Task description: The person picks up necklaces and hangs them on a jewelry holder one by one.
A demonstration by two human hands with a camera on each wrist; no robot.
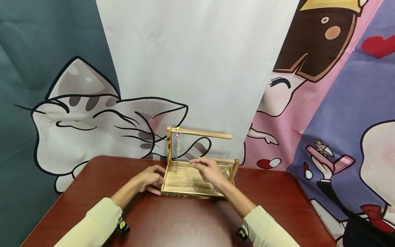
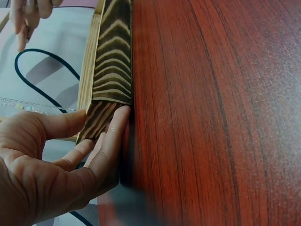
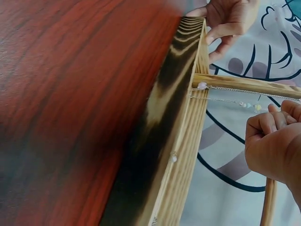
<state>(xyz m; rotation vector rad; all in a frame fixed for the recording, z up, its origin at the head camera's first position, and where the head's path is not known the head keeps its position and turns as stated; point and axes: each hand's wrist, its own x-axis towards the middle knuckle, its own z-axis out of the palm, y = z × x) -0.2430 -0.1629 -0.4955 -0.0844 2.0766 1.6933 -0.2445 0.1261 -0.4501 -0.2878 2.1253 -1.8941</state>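
A wooden jewelry stand (image 1: 182, 180) with a shallow tray and a raised bar sits on the table. My left hand (image 1: 151, 179) grips the tray's left end; in the left wrist view the thumb presses one side of the dark-grained corner (image 2: 96, 120) and fingers lie along the other. A beaded necklace (image 1: 177, 151) with pink and pale beads hangs near the left end of the upper bar (image 1: 203, 133). Over the tray, my right hand (image 1: 210, 171) hovers with index finger extended and the others loosely bent. I see nothing held in it.
Small silvery jewelry pieces (image 1: 214, 191) lie at the tray's front right, and more (image 1: 225, 174) by its right side. A lower rail (image 1: 219, 160) runs along the back right. The reddish-brown table (image 1: 185, 223) meets a cartoon-printed cloth (image 1: 200, 68) behind.
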